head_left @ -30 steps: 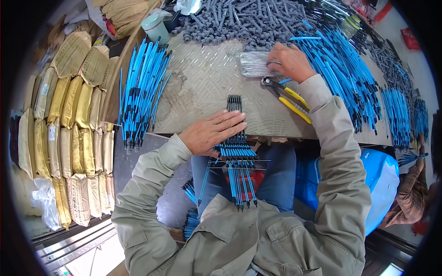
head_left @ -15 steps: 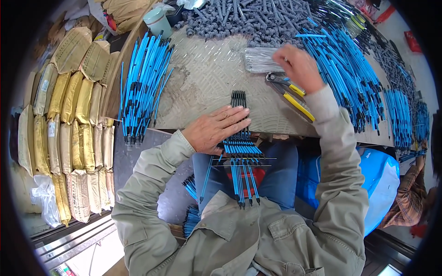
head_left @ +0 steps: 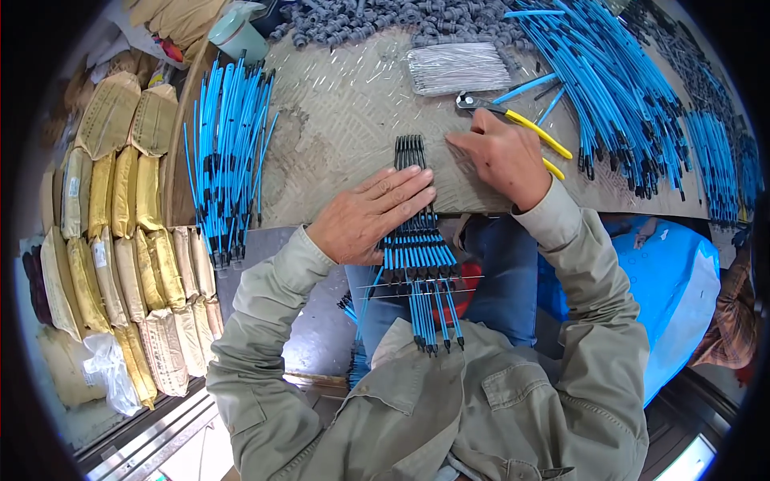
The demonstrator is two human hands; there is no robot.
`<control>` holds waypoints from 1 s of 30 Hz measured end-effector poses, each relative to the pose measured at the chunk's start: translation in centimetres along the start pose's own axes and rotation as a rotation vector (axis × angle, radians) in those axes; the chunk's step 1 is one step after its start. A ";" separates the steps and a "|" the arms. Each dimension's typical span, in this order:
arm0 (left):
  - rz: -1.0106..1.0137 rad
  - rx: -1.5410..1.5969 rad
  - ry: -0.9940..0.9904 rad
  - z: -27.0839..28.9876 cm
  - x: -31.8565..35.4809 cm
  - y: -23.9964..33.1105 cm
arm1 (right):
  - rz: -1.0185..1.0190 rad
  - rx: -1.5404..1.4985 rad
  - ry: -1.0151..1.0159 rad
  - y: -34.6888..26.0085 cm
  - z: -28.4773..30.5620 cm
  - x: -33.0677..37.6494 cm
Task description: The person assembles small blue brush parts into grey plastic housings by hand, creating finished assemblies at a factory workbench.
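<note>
My left hand (head_left: 373,212) lies flat, fingers stretched, over a row of thin blue rods with black ends (head_left: 423,255) at the table's near edge. The rods' far black tips show beyond my fingers; their middle is hidden under the hand. Nearer my lap, the rods hang past the edge, crossed by thin metal wires (head_left: 469,278). My right hand (head_left: 507,160) is closed above the table, right of the rods, its index finger pointing left. Whatever it may pinch is too small to make out. Pliers with yellow handles (head_left: 529,128) lie just beyond it.
A clear tray of straight metal wires (head_left: 459,68) sits farther back, before a heap of grey plastic fittings (head_left: 361,20). Blue rods are piled at right (head_left: 618,96) and left (head_left: 233,148). A green cup (head_left: 239,36) stands far left; stacked brown bags (head_left: 120,232) are beside the table.
My right hand has come back from the wire tray, down beside the rods, past the pliers. The left hand stays on the rods. The whole view has shifted slightly.
</note>
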State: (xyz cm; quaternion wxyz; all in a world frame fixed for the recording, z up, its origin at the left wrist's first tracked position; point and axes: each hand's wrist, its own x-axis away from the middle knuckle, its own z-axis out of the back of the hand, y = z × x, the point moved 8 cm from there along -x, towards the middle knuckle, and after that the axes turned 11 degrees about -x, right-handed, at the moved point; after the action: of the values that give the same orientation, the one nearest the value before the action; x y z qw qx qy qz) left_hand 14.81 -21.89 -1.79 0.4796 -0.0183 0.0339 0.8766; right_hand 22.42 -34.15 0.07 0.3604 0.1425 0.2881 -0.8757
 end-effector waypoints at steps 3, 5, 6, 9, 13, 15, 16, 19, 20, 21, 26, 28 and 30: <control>-0.001 -0.005 -0.007 0.1 -0.2 0.1 | 0.015 0.065 -0.050 -0.2 -0.4 -0.5; 0.003 0.007 0.001 0.3 -0.2 0.1 | 0.029 0.049 -0.051 -0.3 -0.4 -0.6; 0.003 0.008 0.001 0.3 -0.2 0.1 | 0.037 0.041 -0.052 -0.3 -0.4 -0.6; -0.005 -0.005 0.002 0.3 -0.1 0.1 | 0.039 0.022 -0.016 -0.1 -0.1 -0.5; -0.004 0.000 -0.017 -0.1 -0.1 0.0 | 0.047 0.051 -0.040 -0.2 -0.2 -0.9; 0.000 0.009 -0.002 -0.2 0.0 -0.1 | 0.055 0.069 -0.063 -0.3 -0.4 -1.1; 0.002 0.017 0.012 -0.2 0.1 -0.1 | 0.050 0.077 -0.068 -0.2 -0.4 -1.1; 0.005 0.024 0.015 -0.2 0.1 -0.2 | 0.048 0.091 -0.081 -0.1 -0.4 -1.3; 0.000 0.024 0.002 -0.2 0.0 -0.2 | 0.050 0.095 -0.081 -0.2 -0.4 -1.3; -0.004 0.023 -0.010 -0.3 0.0 -0.1 | 0.053 0.098 -0.080 -0.2 -0.4 -1.3; 0.015 0.050 0.038 0.0 0.2 -0.2 | 0.089 0.030 -0.071 -0.5 -1.0 -1.7; 0.009 0.065 0.021 0.1 0.2 -0.1 | 0.118 -0.006 -0.072 -0.6 -1.5 -2.1; 0.017 0.070 0.015 0.1 0.3 -0.2 | 0.163 -0.083 -0.065 -0.9 -2.1 -2.7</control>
State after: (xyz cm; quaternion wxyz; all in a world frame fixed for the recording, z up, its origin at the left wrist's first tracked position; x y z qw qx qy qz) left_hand 14.84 -21.55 -1.71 0.4723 -0.0077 0.0682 0.8788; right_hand 23.69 -30.89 0.02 0.4453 0.1219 0.2999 -0.8348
